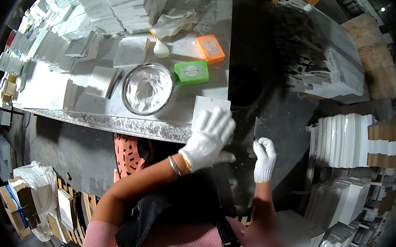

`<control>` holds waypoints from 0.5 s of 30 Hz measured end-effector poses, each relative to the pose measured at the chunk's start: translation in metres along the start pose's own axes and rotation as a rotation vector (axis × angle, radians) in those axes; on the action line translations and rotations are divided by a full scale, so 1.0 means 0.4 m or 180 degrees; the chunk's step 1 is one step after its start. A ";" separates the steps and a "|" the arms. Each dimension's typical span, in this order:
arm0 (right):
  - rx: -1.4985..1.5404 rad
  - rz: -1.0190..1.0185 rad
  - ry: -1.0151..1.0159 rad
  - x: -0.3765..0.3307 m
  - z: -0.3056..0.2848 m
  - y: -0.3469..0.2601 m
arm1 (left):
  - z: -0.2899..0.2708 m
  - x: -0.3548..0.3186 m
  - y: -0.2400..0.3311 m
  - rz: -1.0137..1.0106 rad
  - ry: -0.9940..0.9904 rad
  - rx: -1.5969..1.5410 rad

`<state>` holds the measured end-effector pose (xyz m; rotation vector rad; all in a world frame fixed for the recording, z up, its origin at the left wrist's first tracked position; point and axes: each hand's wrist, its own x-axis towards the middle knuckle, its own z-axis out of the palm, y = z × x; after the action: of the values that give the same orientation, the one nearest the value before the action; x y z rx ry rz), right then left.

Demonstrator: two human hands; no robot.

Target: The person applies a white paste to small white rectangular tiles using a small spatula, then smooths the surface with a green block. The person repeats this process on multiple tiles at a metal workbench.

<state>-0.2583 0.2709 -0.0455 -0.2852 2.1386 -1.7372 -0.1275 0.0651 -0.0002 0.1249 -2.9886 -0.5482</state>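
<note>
My left hand (208, 136), in a white knit glove, is open with its fingers spread over a white square tile (212, 105) at the table's front right corner. Its palm covers the tile's near part; whether it presses on it I cannot tell. Beyond the table edge, my right hand (265, 159), also gloved, is closed. A thin, flat, dark piece (255, 129) stands up at its fingertips, too narrow to name. Left of the tile sits a round metal bowl (123, 95) lined with white material. Behind it are a green block (192, 72) and an orange block (210, 48).
A white rubber bulb (161, 49) lies behind the bowl, near crumpled clear plastic (175, 22). Tall stacks of marble tiles (119, 1) fill the table's back left. More slabs (344, 140) stand on racks at right. A dark round bucket (245, 85) stands beside the table.
</note>
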 end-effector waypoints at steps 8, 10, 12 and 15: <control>0.0460 0.0203 -0.0273 0.060 0.019 -0.048 | -0.010 -0.051 0.016 0.0984 0.0184 -0.1320; 0.0428 0.0072 -0.0370 0.071 0.036 -0.077 | -0.023 -0.055 -0.005 0.0301 0.0522 -0.1093; 0.0386 0.0034 -0.0423 0.081 0.058 -0.108 | -0.031 -0.049 -0.046 -0.0022 0.0730 -0.0525; 0.0416 0.0183 -0.0700 0.100 0.082 -0.131 | -0.028 -0.020 -0.072 -0.0698 0.0566 -0.0307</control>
<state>-0.2853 0.2145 -0.0066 -0.3578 1.8529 -1.7180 -0.1163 0.0350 -0.0010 0.4717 -2.7865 -0.6638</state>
